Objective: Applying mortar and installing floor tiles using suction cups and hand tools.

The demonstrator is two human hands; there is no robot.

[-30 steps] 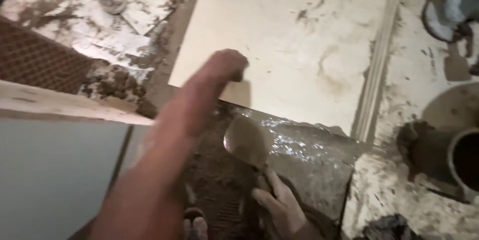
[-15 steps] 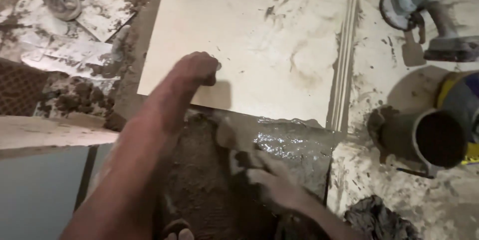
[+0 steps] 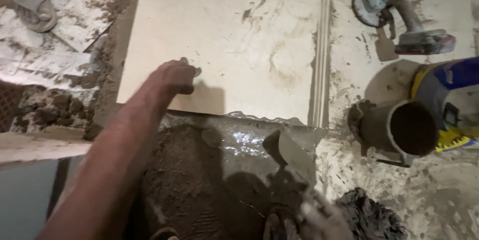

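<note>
Our left hand rests knuckles-down on the cream tile. Our right hand grips a trowel, blade over wet mortar just beyond the grip.

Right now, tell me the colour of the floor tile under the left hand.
Cream-beige floor tile, mud-smeared; head view.

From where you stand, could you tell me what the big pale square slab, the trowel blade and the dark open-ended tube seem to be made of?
The big pale square slab looks like glazed ceramic or porcelain tile: flat, smooth, cream, smeared with mortar. The trowel blade, held in the right hand, appears to be metal, dull grey under wet slurry. The dark open-ended tube seems to be thin-walled metal or plastic pipe; its crust of mortar leaves that open.
</note>
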